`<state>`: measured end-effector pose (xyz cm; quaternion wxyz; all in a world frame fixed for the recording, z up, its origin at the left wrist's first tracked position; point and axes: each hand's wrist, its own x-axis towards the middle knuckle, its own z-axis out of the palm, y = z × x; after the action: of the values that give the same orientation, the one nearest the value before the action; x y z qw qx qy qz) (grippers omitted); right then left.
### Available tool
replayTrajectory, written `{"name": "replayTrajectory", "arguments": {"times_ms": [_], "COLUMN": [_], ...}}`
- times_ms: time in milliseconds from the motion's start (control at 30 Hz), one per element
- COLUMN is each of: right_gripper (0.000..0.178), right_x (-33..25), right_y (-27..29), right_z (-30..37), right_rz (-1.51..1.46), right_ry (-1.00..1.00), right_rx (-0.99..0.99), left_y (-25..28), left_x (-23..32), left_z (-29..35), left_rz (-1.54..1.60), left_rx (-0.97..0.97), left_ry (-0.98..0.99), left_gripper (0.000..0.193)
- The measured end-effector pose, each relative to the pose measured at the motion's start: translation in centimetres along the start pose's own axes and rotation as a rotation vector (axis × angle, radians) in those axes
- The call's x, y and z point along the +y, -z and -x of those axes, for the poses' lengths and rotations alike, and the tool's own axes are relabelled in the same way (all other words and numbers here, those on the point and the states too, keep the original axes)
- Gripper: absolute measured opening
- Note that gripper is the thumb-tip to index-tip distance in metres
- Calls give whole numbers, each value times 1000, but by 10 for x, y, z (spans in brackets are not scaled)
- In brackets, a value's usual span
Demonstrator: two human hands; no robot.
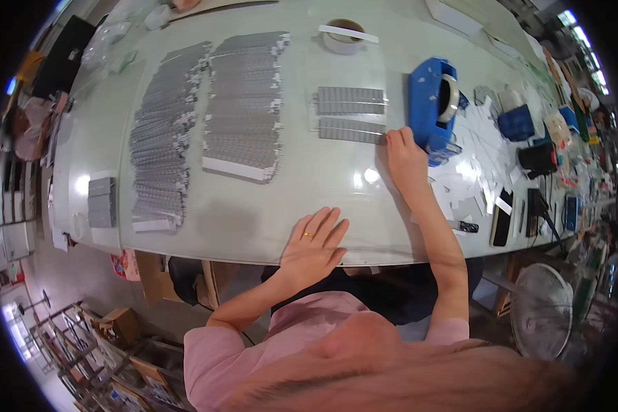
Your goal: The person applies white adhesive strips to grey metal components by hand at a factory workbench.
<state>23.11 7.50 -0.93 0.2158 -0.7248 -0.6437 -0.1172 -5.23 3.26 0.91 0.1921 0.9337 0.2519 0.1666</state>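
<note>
My left hand [314,244] lies on the front edge of the table, fingers stretched out, with nothing in it. Farther to the right, my right hand [406,161] has its fingertips pinched together at the right end of a grey ribbed strip [350,130]. What sits between those fingertips is too small to make out. Just behind that strip lies a wider grey ribbed piece [350,101]. Close beyond my right hand stands a blue tape dispenser [424,96] with a roll of tape [449,98] in it.
Two long rows of grey ribbed strips [244,103] [161,137] cover the table's left part, near a small grey stack [101,202]. A large tape roll [342,42] carries a white strip. White scraps [463,182], a black phone [502,218] and a blue container [516,122] lie right.
</note>
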Motion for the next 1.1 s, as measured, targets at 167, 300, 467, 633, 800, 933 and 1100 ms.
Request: {"name": "replayTrajectory", "arguments": {"times_ms": [167,300,467,633,800,933,1100], "right_gripper": [5,5,7,8,8,8,8], "right_x": [-1,1,-2,-1,0,2,2], "right_y": [0,0,3,4,6,3,1], "right_z": [-2,0,-2,1,1,-2,-2], "right_rz": [30,54,68,62,63,83,112], "right_ry": [15,21,32,28,26,58,77], "right_rx": [-9,-14,-13,2,4,15,14], "left_y": [0,1,0,-1,1,2,1], "left_x": [-1,0,1,0,0,0,0], "left_z": [0,0,0,1,0,-1,0], "left_rz": [9,7,4,6,-20,-15,-18], "left_rx": [-9,-37,-26,-25,-61,-65,-66], "left_ry": [7,2,2,0,8,8,13], "left_gripper": [55,55,56,56,53,53,54]}}
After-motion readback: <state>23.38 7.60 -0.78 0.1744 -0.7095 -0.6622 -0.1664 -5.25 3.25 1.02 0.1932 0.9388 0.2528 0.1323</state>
